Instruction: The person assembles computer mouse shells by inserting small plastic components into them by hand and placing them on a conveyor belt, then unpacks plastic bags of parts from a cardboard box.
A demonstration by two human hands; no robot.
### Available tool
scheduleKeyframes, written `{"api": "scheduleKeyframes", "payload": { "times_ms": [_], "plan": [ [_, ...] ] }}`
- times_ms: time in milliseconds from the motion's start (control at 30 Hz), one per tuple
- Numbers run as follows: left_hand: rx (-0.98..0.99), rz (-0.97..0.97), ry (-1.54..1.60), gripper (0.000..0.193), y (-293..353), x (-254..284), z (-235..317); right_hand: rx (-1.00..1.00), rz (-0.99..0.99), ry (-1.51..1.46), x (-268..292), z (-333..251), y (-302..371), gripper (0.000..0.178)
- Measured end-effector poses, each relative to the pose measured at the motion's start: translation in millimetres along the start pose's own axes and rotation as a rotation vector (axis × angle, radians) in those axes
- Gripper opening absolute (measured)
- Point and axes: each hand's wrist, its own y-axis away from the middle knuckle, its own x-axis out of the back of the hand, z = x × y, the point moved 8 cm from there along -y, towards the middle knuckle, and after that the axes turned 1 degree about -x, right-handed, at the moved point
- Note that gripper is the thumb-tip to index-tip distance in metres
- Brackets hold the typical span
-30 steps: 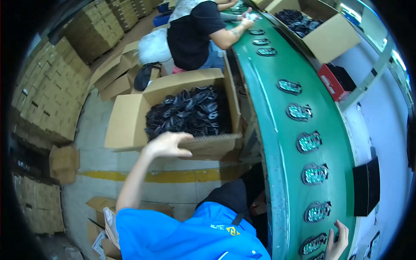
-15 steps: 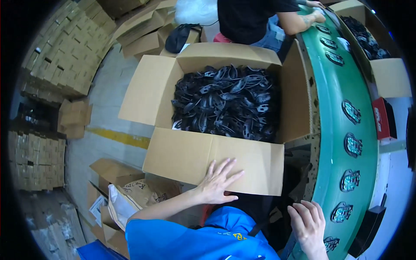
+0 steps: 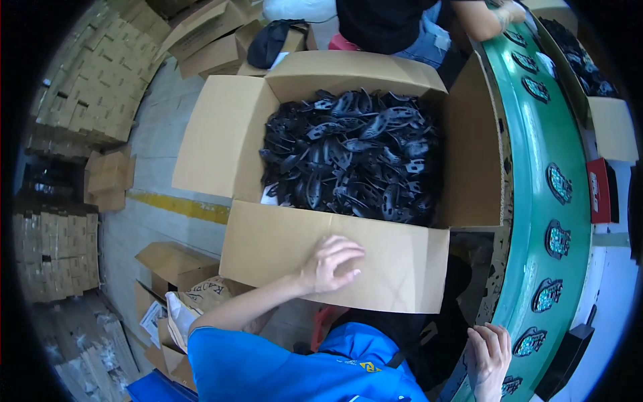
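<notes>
My left hand (image 3: 331,263) is over the near flap (image 3: 395,268) of a large open cardboard box, fingers loosely bent, thumb apart, nothing held. Inside the box lies a heap of black molded plastic parts (image 3: 348,154), curved pieces with cut-out slots. My right hand (image 3: 489,355) is at the near edge of a green conveyor belt (image 3: 522,254). Its fingers are half bent and I see nothing in them. Close beside it on the belt are a black part with a shiny green patterned insert (image 3: 530,342) and another such part (image 3: 512,386), partly hidden.
More black-and-green parts, such as this part (image 3: 557,239), line the belt. A co-worker's arm (image 3: 485,20) reaches over its far end. A red box (image 3: 603,191) and a black box (image 3: 566,358) stand beyond the belt. Stacked cartons (image 3: 94,74) and opened cartons (image 3: 171,264) are at left.
My left hand has gone from spread flat on the flap to loosely curled, a little higher up. My right hand has shifted slightly right and down. The view has moved a little.
</notes>
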Motion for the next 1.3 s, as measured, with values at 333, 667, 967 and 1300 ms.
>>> {"api": "scheduleKeyframes", "payload": {
  "times_ms": [333,667,967,1300],
  "plan": [
    [-0.115,-0.103,-0.220,0.041,-43,-7,19,-0.150,0.038,0.015,17,43,41,0.033],
    [-0.340,0.217,-0.149,0.012,-103,12,85,-0.320,0.283,-0.032,61,79,115,0.031],
    [-0.576,0.122,-0.010,0.028,-293,-25,239,-0.634,0.334,-0.057,73,103,219,0.028],
    [-0.030,0.174,-0.325,0.061,-597,-152,123,-0.662,0.441,-0.270,7,46,190,0.052]
  ]
}}
